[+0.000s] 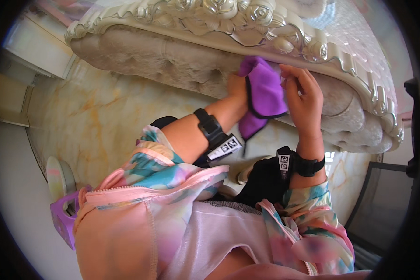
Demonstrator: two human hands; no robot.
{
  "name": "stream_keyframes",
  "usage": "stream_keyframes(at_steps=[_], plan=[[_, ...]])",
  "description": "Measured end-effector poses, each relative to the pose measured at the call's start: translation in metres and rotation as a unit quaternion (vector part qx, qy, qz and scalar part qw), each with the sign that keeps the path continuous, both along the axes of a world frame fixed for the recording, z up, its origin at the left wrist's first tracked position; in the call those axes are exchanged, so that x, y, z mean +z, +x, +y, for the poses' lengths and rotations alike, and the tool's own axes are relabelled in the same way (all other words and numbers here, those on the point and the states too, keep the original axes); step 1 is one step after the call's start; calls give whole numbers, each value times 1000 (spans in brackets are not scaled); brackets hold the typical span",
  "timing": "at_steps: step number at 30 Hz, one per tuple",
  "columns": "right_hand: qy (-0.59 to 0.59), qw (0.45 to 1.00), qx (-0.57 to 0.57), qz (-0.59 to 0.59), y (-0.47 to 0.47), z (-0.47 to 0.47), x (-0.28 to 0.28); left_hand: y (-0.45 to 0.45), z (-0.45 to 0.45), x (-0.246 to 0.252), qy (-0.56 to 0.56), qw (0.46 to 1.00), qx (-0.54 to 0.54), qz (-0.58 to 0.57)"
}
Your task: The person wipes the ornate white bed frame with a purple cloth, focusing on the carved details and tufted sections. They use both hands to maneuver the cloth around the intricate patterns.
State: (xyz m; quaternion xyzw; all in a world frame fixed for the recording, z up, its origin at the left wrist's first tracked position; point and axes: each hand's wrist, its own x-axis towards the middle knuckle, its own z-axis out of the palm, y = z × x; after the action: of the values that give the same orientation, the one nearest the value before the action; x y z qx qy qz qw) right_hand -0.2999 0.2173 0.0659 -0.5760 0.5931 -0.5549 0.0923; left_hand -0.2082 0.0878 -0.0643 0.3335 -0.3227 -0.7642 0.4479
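Note:
A purple cloth [266,91] with black edging hangs in folds in front of the bed footboard. My left hand [236,85] holds it from the left side, with the fingers hidden behind the fabric. One corner of the cloth droops below the wrist, over the floor. At the cloth's right edge is my right hand [304,94], its fingers loosely curled and their tips close to the fabric. Whether those fingertips pinch the cloth cannot be made out. Black straps with printed markers circle both forearms.
The footboard has carved, pearly roses [220,8] along its top and tufted velvet upholstery [154,59] below. Marbled floor [87,101] lies beneath. A purple box [64,220] and a pale bin [57,178] stand at the left, a dark-framed panel [374,203] at the right.

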Motion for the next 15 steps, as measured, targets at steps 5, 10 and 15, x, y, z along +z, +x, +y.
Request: stream_keyframes(at_steps=[5,10,15], plan=[[2,999,47,8,4,-23,-2,107,-78,-9,-29,946,139,-292],[17,999,35,29,12,-53,-20,168,-119,-13,-111,834,370,-395],[43,996,37,65,9,-47,-27,166,-120,14,-101,702,504,-493]])
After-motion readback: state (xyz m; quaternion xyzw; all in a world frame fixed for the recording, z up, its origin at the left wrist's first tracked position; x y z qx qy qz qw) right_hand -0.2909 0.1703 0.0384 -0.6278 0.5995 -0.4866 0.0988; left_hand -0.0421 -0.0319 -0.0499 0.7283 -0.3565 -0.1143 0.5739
